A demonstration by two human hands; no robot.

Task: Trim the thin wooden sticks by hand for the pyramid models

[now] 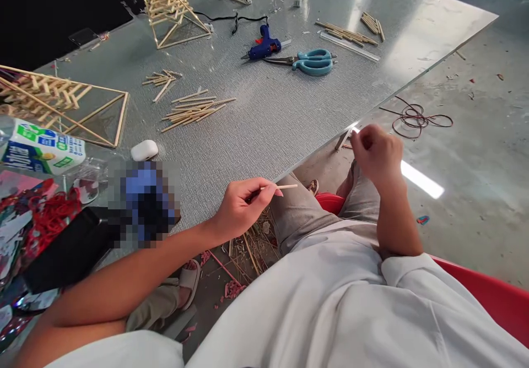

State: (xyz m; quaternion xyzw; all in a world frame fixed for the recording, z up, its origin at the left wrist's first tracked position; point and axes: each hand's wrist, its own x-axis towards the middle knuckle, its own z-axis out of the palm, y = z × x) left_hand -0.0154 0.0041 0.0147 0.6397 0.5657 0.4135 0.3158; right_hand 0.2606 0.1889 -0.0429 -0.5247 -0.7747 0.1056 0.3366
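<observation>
My left hand [243, 205] pinches a short thin wooden stick [289, 186] at the table's front edge; the stick points right. My right hand [378, 153] is raised beyond the table's edge, above my leg, its fingers curled together; whatever is between them cannot be made out. On the table [264, 136] lie a pile of short sticks [194, 109] and a smaller pile [163, 79] behind it. Blue-handled scissors [316, 62] rest beside a dark blue glue gun [264, 43].
Stick frames stand at the left [99, 117] and back [173, 15]. A white case [144, 150], a plastic-wrapped packet [43, 145] and red string [53, 219] lie at left. More sticks [347, 33] are at the back right. A cord [417, 117] lies on the floor.
</observation>
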